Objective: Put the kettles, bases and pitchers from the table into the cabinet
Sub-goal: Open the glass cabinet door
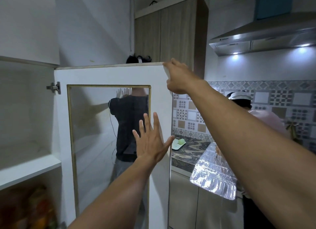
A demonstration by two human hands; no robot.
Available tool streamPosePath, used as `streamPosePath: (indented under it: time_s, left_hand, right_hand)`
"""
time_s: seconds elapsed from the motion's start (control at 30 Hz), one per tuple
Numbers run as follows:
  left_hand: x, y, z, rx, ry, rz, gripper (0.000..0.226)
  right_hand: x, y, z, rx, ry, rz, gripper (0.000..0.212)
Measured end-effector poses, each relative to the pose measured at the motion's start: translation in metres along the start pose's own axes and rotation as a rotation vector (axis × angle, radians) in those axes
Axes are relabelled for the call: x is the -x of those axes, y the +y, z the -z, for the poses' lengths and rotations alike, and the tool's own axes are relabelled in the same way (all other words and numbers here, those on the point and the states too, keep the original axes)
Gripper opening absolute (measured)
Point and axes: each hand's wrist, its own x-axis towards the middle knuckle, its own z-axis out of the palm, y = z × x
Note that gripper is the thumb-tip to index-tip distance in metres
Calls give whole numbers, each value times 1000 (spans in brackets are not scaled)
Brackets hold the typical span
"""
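Cabinet door (111, 74), open: right hand (181, 78), fingers hooked over its top far corner; left hand (152, 143), fingers wide, flat by glass pane (92, 126). Risk: a hard shove may crack the pane or pinch fingers.

Both arms stretched out: left hand (151, 141) flat, fingers spread, on cabinet door (109, 76) face; right hand (179, 77) grips its top corner.

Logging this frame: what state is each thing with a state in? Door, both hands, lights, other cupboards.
cabinet door: swung open, hinge exposed.
right hand: grips the door's top outer corner.
left hand: fingers straight and spread, palm toward the door.
range hood lights: on.
tall wooden cupboard: both doors closed.
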Motion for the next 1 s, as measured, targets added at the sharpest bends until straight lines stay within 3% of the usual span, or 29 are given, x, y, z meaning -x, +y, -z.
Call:
streamPosePath:
  time_s: [0.1, 0.23, 0.5, 0.77, 1.0]
  left_hand:
    - [0, -13, 16, -32, 7, -27, 95]
    - [1, -52, 48, -65, 63, 24, 77]
    - [37, -167, 126, -335, 93, 168, 70]
    - [146, -294, 239, -594, 143, 524, 70]
    - [254, -358, 332, -746, 174, 784, 70]
  right_hand:
    - [3, -9, 3, 61, 49, 7, 74]
    - [3, -42, -9, 100, 184, 147, 70]
    - [7, -141, -68, -125, 13, 281, 67]
    - [36, -316, -124, -383, -95, 524, 63]
    - [90, -471, -138, -590, -244, 719, 68]
